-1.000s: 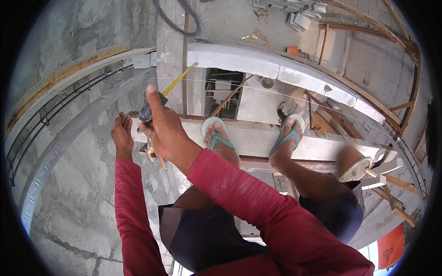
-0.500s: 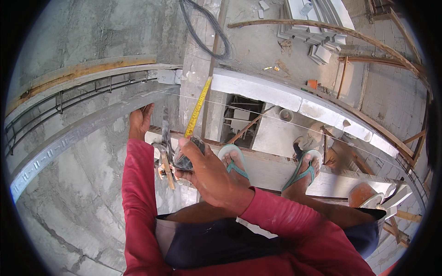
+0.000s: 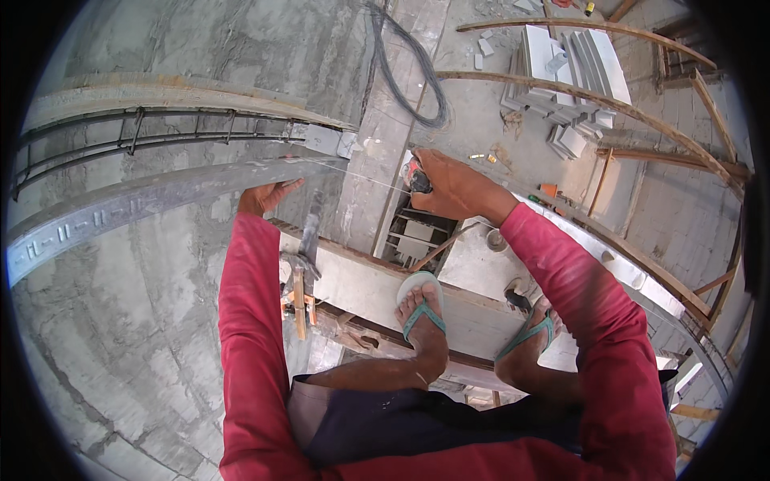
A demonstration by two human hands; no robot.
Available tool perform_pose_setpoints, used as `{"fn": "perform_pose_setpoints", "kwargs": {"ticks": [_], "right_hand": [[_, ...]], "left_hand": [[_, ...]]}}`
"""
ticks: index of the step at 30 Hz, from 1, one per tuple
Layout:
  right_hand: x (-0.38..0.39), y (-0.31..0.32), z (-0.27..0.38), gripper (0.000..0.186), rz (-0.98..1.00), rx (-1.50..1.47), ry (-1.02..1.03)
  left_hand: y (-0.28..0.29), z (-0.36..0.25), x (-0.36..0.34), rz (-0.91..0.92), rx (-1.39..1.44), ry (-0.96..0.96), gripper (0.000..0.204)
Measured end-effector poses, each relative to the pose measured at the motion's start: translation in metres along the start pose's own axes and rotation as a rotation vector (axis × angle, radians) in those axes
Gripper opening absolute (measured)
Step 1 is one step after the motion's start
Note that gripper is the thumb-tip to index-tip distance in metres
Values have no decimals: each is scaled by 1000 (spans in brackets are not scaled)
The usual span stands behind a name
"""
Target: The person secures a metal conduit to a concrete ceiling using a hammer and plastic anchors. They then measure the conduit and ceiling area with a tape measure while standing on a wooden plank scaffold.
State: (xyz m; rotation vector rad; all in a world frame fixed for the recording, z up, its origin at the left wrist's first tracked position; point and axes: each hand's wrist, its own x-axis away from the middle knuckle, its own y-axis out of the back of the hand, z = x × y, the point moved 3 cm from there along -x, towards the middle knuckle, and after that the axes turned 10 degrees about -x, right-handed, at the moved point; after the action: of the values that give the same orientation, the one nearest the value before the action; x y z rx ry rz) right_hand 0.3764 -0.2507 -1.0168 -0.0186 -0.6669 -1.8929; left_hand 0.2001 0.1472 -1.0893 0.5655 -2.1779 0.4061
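Observation:
My left hand [image 3: 267, 197] is raised to the underside of a long grey metal bar [image 3: 160, 183], gripping it with the fingers partly hidden behind it. The bar has slots or raised marks along its left part. In my right hand [image 3: 464, 184] is a dark tape measure [image 3: 418, 178] with a bit of red, held next to the white block ledge; no yellow blade shows. A thin white string [image 3: 361, 175] runs from the bar's right end toward the tape measure. A trowel-like tool with a wooden handle [image 3: 300, 305] lies below the bar.
My feet in green flip-flops [image 3: 423, 309] stand on a narrow plank [image 3: 365, 276] above an opening [image 3: 417, 232]. Steel rebar [image 3: 136, 132] runs along the rough grey wall. A wire coil [image 3: 417, 72], stacked white slabs [image 3: 561, 76] and curved wooden poles [image 3: 577, 92] lie beyond.
My right hand has moved up and away to the right with the tape measure, and the yellow blade is no longer visible. My left hand stays at the bar.

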Motion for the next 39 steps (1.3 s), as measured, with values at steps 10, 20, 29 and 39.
{"fn": "perform_pose_setpoints", "kwargs": {"ticks": [10,20,29,39], "right_hand": [[-131,-89,-63,88,-34,459,276],[-124,-97,-62,82,-105,442,325],[-170,-93,28,23,-118,-123,253],[-224,-136,34,18,-257,-357,84]], "left_hand": [[5,-18,-5,44,-236,-49,38],[61,15,-8,-1,-285,-142,30],[14,-13,-18,108,-430,-229,17],[-12,-11,-9,-134,-168,-305,20]]}}
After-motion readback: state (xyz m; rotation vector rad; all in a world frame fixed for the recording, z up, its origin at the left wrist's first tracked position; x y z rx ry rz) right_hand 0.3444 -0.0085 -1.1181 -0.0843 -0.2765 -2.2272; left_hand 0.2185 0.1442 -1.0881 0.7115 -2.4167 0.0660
